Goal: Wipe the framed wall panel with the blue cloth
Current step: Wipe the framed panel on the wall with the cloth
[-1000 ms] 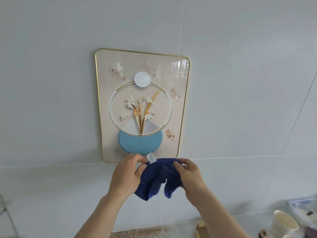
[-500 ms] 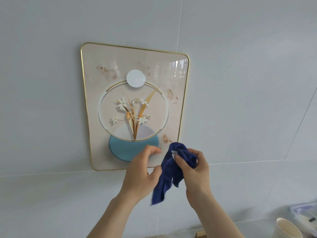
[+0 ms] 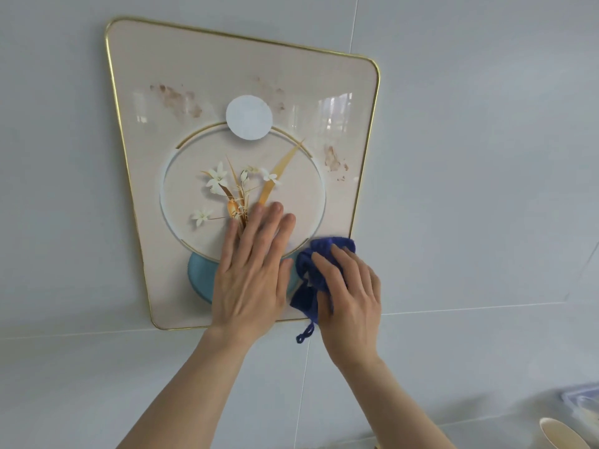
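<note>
My left hand [image 3: 251,270] lies flat, fingers spread, on the framed panel [image 3: 201,72]. My right hand [image 3: 351,296] presses the bunched blue cloth [image 3: 319,254] there — lower right corner.

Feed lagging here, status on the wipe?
Left hand flat on panel. Right hand presses cloth at lower right corner. Stains untouched.

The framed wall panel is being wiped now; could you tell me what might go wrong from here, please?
1. The left hand lies bare and flat on the framed wall panel, so it may leave fingerprints.
2. The right hand presses the blue cloth at the lower right corner; the brown smudges higher up could get missed.
3. The bunched cloth may smear them.
</note>
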### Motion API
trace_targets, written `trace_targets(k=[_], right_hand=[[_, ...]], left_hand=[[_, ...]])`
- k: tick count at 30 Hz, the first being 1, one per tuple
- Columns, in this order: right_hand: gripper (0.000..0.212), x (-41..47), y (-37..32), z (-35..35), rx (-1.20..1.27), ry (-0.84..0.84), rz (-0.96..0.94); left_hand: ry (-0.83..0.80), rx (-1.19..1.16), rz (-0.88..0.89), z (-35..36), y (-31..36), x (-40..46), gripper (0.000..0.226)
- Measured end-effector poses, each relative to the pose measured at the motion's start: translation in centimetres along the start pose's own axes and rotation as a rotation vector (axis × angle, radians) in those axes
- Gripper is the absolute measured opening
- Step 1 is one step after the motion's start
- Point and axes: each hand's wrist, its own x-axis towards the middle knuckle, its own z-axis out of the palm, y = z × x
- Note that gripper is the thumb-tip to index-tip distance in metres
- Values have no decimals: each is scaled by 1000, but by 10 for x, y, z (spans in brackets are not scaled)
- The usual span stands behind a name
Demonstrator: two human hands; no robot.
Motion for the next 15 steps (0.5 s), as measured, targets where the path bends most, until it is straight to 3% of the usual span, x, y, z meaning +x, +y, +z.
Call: trace_targets(k=[5,15], right_hand=[[44,-19,13,13,-50,-97,-125],[25,18,23,21,-189,124,-267]], left_hand=[[114,-54,21,21,-8,3,57],[287,1,16,40,-8,4,56]])
